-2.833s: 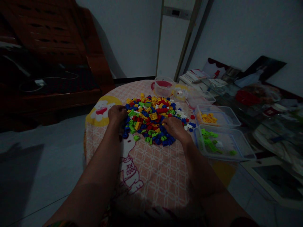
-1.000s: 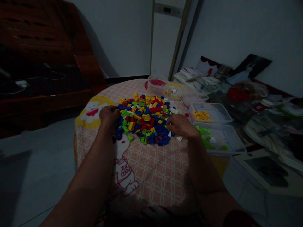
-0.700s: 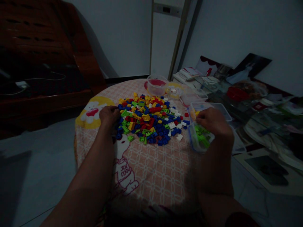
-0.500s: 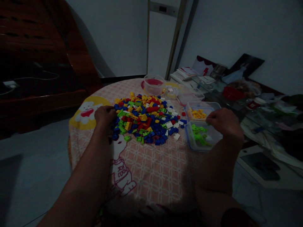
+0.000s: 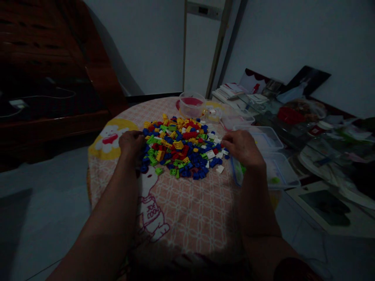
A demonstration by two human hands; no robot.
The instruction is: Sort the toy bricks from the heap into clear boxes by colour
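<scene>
A heap of toy building bricks [image 5: 178,146] in blue, yellow, red, green and white lies on the round table. My left hand [image 5: 131,145] rests against the heap's left edge, fingers bent; its fingertips are lost in shadow among the bricks. On the other side, my right hand [image 5: 243,147] is at the heap's right edge, fingers loosely curved toward the white and blue bricks, with nothing visible in them. Behind its wrist stands a clear plastic box [image 5: 288,175] holding green bricks, partly covered by my forearm. A second clear box [image 5: 271,136] is just beyond it, its yellow bricks mostly hidden.
A patterned pink cloth [image 5: 196,218] covers the table. At its back stand a round clear tub [image 5: 191,104] and a shallow clear container [image 5: 238,119]. To the right is a cluttered glass table with papers [image 5: 231,91]. A wooden bench [image 5: 58,128] is on the left.
My right hand has moved left from above the box of green bricks to the heap's right edge. My left hand has stayed at the heap. The view has shifted slightly.
</scene>
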